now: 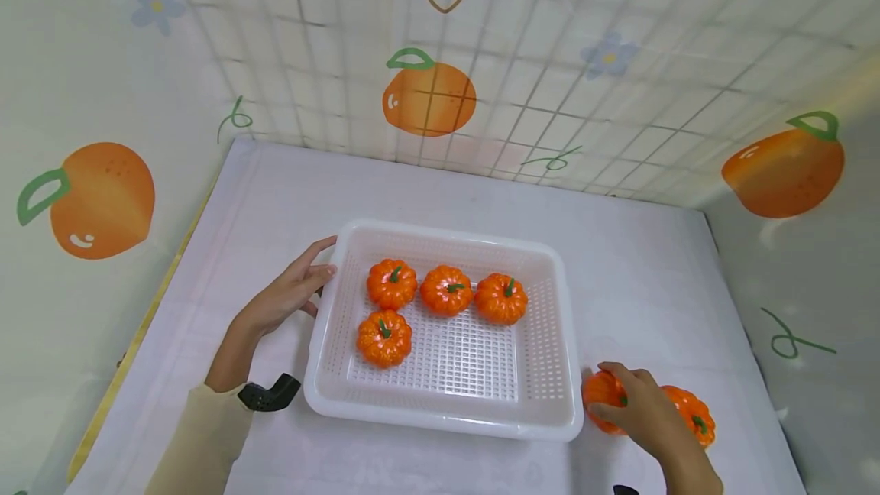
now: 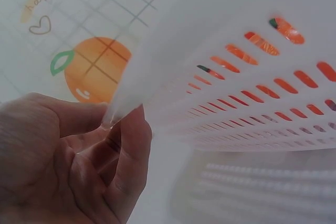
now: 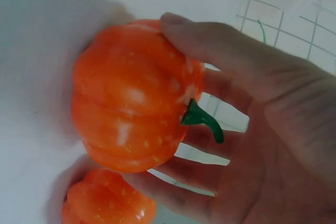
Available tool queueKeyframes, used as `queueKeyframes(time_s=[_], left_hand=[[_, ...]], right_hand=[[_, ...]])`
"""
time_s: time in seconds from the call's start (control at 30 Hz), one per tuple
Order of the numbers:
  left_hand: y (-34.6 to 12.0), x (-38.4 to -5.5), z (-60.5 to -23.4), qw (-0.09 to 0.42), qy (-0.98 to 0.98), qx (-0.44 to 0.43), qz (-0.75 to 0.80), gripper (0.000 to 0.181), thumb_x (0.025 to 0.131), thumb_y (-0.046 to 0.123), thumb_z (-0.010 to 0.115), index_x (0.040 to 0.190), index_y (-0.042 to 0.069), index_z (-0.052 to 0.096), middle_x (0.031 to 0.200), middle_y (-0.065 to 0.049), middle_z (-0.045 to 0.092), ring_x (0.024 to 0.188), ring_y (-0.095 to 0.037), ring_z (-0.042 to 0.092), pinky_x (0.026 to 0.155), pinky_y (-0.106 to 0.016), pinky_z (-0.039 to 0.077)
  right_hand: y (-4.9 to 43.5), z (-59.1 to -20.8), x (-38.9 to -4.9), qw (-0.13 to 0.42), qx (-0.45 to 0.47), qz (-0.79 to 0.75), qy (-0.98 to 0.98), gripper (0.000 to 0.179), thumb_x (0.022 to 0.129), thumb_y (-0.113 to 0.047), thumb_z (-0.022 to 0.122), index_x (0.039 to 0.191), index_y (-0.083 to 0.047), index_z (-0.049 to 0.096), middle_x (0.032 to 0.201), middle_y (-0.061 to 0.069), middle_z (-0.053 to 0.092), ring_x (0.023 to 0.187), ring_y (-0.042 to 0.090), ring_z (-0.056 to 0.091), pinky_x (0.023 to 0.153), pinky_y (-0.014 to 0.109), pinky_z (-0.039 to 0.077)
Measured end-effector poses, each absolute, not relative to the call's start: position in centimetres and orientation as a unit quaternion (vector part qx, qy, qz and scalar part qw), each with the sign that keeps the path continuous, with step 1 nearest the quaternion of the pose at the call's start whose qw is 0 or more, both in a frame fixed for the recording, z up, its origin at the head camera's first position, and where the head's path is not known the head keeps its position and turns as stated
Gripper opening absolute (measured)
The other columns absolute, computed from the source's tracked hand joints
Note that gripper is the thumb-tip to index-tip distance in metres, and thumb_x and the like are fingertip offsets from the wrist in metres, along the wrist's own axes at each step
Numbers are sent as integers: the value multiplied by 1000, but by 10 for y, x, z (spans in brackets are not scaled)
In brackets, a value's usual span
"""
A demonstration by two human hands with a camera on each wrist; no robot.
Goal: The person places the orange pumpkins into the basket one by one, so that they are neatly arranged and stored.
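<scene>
A white perforated plastic basket point(image 1: 440, 425) stands on the table with several small orange pumpkins in it, three in a back row and one pumpkin point(image 1: 384, 338) in front at the left. My left hand point(image 1: 285, 292) pinches the basket's left rim between thumb and fingers; the left wrist view shows the rim point(image 2: 111, 116) in that pinch. Right of the basket, my right hand point(image 1: 642, 407) grips another pumpkin point(image 3: 131, 95) with a green stem, thumb on one side and fingers curled round the other. Beside that hand lies one more pumpkin point(image 1: 694, 412), partly behind it.
A white cloth covers the table point(image 1: 440, 189). Behind it rises a grid wall point(image 1: 536, 98) under a printed sheet with oranges and flowers. Side panels stand at left and right, and a yellow strip point(image 1: 140, 331) runs along the table's left edge.
</scene>
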State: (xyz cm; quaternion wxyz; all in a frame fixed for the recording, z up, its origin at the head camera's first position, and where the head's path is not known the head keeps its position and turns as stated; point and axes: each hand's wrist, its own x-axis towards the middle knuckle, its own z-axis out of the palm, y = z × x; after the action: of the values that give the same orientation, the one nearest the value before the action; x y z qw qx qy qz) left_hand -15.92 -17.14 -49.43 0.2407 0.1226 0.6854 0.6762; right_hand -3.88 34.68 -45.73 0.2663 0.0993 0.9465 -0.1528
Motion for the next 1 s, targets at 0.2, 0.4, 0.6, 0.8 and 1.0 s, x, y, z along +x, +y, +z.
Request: queueKeyframes(time_s=[0.2, 0.4, 0.6, 0.8, 1.0], left_hand=[[-171, -159, -493, 240, 686, 123, 676, 58, 108, 22, 44, 159, 18, 16, 138, -28, 51, 103, -40, 63, 66, -47, 61], [-171, -159, -493, 239, 686, 121, 677, 58, 108, 22, 44, 159, 19, 17, 138, -28, 51, 102, -38, 64, 66, -47, 61], [-171, -157, -495, 239, 685, 122, 678, 57, 108, 21, 43, 159, 18, 16, 139, -29, 50, 102, -40, 64, 65, -47, 61], [-170, -157, -494, 238, 686, 121, 677, 58, 108, 23, 44, 159, 18, 17, 138, -29, 50, 102, -40, 64, 65, -46, 61], [-171, -158, -493, 239, 685, 122, 678, 58, 108, 22, 44, 159, 18, 17, 138, -29, 51, 100, -40, 64, 65, -47, 61]], right_hand=[[349, -456, -40, 264, 102, -153, 947, 81, 82, -47, 79, 142, -3, 47, 127, 37, 44, 104, 47, 54, 81, 68, 49], [355, -451, -40, 249, 92, -158, 951, 81, 82, -47, 79, 141, -2, 47, 125, 37, 44, 102, 45, 54, 81, 66, 50], [358, -441, -40, 229, 78, -162, 957, 77, 85, -44, 77, 142, -2, 46, 125, 37, 44, 99, 43, 57, 79, 60, 52], [358, -435, -41, 203, 67, -154, 965, 74, 85, -39, 77, 141, -2, 46, 121, 37, 46, 96, 41, 57, 77, 59, 52], [356, -426, -49, 208, 77, -151, 963, 79, 84, -40, 79, 143, -3, 43, 124, 38, 42, 96, 46, 56, 74, 64, 53]])
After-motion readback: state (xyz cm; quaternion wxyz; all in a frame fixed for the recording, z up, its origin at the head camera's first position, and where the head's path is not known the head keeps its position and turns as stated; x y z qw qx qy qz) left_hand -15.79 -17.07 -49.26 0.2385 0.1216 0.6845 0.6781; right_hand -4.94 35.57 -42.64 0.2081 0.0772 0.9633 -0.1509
